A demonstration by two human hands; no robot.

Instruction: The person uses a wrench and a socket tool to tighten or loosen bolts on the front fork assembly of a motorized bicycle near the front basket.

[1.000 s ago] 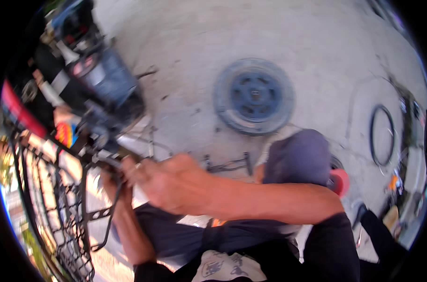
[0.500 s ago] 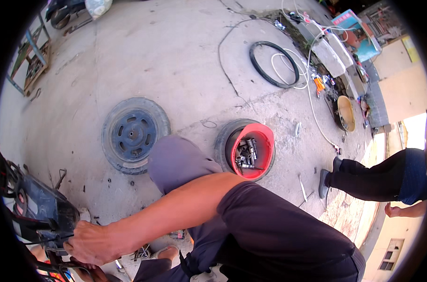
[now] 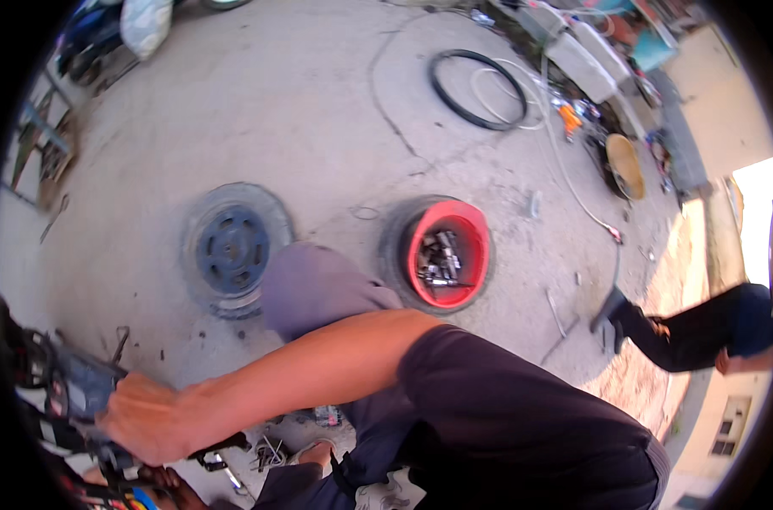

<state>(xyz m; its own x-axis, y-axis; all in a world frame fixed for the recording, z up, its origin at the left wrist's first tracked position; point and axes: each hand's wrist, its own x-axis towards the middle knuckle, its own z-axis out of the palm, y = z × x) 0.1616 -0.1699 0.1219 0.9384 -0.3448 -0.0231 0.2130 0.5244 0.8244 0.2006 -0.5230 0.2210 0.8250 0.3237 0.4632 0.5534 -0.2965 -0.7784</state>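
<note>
Grey concrete floor (image 3: pixel 318 119) fills most of the view, some kind of yard workshop by the look of it. Down in the lower left is the dark machine (image 3: pixel 84 387) being worked on, cut off by the rim. The right hand (image 3: pixel 140 416) is up against it, fingers curled in tight, but I can't tell what it's gripping, if anything. Brownish shape in the shadow below is probably the left hand (image 3: pixel 179 486); no clue whether that one's wide, narrow or holding something.

What's changed: a second ago both hands were nearer mid-left, and since then the view has swung to the right. So the work's now shoved into the corner and way harder to read, though with the right hand still at the machine, I'd guess it hasn't been dropped.

Moving out, some small tools (image 3: pixel 270 455) lie near a sandalled foot (image 3: pixel 317 455). Past the knee (image 3: pixel 318 285) there's a wheel (image 3: pixel 229 251) lying flat, then a red tub (image 3: pixel 481 255) of metal sockets (image 3: pixel 440 259) with a tyre (image 3: pixel 395 272) showing around it. Upper right: black hoop (image 3: pixel 467 116), pale hose (image 3: pixel 565 187), tan bowl (image 3: pixel 626 166). Somebody else's leg (image 3: pixel 692 340) is at the right edge.
</note>
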